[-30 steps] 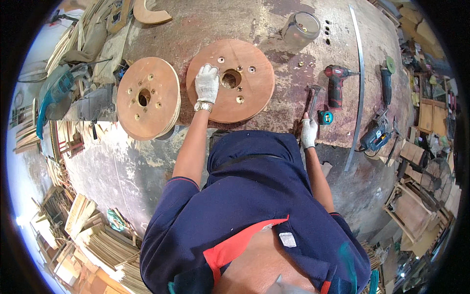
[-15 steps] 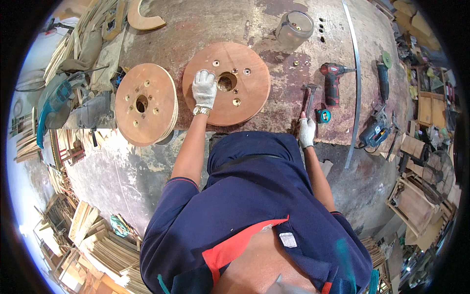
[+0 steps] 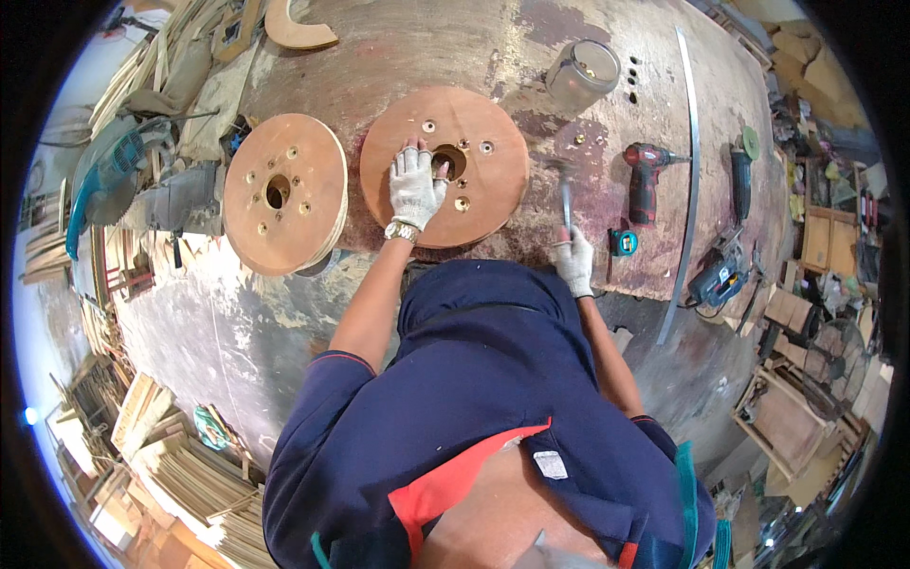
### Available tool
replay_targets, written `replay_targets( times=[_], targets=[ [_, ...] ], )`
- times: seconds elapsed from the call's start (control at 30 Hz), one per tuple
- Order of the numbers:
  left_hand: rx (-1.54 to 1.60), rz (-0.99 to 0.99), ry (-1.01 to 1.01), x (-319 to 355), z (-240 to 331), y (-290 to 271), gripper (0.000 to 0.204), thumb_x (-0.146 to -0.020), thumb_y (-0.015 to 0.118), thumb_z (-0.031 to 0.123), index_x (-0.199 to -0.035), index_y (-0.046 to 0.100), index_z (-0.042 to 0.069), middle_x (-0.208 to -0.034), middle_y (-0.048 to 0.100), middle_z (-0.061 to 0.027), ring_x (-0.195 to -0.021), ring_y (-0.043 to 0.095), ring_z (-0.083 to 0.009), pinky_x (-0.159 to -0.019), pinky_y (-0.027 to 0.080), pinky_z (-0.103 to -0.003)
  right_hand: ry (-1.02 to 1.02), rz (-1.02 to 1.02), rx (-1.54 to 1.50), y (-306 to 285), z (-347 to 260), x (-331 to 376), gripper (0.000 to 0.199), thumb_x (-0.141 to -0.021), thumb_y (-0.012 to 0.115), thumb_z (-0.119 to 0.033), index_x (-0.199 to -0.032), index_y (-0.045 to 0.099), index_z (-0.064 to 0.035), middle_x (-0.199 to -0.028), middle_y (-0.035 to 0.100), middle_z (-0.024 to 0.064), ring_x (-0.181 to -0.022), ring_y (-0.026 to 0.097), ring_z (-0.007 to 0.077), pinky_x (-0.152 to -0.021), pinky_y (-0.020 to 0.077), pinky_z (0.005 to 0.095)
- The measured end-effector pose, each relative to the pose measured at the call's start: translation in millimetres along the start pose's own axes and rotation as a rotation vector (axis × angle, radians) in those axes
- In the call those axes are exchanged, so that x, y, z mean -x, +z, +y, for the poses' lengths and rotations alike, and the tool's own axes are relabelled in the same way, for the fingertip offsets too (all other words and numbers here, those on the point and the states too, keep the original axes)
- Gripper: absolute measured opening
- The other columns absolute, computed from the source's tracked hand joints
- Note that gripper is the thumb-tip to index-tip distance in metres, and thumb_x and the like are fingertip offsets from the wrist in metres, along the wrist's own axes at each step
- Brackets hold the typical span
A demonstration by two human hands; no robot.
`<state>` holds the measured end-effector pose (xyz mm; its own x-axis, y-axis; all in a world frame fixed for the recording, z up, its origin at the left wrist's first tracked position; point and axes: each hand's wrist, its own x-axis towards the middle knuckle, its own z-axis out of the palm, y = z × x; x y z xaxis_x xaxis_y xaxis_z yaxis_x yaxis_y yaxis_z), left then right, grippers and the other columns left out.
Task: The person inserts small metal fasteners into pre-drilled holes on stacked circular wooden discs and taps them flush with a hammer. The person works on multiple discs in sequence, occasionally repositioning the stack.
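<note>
My gloved left hand point(image 3: 415, 187) lies flat, fingers spread, on a round wooden disc point(image 3: 500, 190) with a hole in its middle. Several smaller holes with metal inserts ring that centre hole. To the right of the disc, my gloved right hand point(image 3: 573, 264) is wrapped around the handle of a hammer point(image 3: 567, 201). The hammer's head is smeared by motion and points away from me. Left of my left hand stands a second stack of round wooden discs point(image 3: 254, 213), also with a centre hole and inserts.
A clear jar point(image 3: 580, 83) with small brass-coloured pieces stands at the back. Rightward lie a tape measure point(image 3: 623, 243), a red drill point(image 3: 644, 185), a metal strip point(image 3: 689, 180), an angle grinder point(image 3: 741, 180) and a blue jigsaw point(image 3: 718, 277). A teal saw point(image 3: 104, 194) is at far left.
My right hand has picked the hammer up off the table and moved left with it, toward the disc. My left hand has opened from a closed shape and now lies flat.
</note>
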<state>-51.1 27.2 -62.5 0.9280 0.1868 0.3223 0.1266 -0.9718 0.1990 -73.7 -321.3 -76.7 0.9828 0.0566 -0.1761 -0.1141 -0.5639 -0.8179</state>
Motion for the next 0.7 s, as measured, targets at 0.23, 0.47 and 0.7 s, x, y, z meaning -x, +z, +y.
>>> replay_targets(
  times=[0.23, 0.47, 0.7],
  targets=[
    [-0.191, 0.113, -0.487, -31, -40, 7, 0.056, -0.094, 0.058, 0.031, -0.14, 0.049, 0.001, -0.146, 0.049, -0.0213, -0.127, 0.05, -0.0382, -0.11, 0.036, -0.053, -0.324, -0.311, 0.14, 34, -167, -41, 0.027, -0.101, 0.057, -0.032, -0.105, 0.062, -0.0056, -0.073, 0.065, 0.0218, -0.068, 0.067, 0.0412, -0.061, 0.0487, 0.0489],
    [-0.322, 0.017, -0.603, -21, -46, 14, 0.072, -0.087, 0.066, 0.037, -0.148, 0.042, 0.007, -0.145, 0.048, -0.0199, -0.127, 0.052, -0.0334, -0.11, 0.036, -0.051, -0.701, -0.048, -0.109, -2, -348, -20, 0.019, -0.083, 0.065, -0.002, -0.102, 0.064, -0.0047, -0.071, 0.061, 0.0064, -0.066, 0.059, 0.0163, -0.062, 0.0478, 0.0299],
    [-0.287, 0.136, -0.552, -25, -46, 22, 0.073, -0.087, 0.067, 0.036, -0.149, 0.04, 0.008, -0.132, 0.054, -0.0175, -0.126, 0.053, -0.0342, -0.109, 0.037, -0.05, -0.566, -0.268, 0.495, 75, -163, -90, 0.008, -0.096, 0.06, -0.012, -0.095, 0.062, -0.0044, -0.065, 0.061, 0.0212, -0.065, 0.065, 0.0428, -0.058, 0.0501, 0.0479]
  ],
)
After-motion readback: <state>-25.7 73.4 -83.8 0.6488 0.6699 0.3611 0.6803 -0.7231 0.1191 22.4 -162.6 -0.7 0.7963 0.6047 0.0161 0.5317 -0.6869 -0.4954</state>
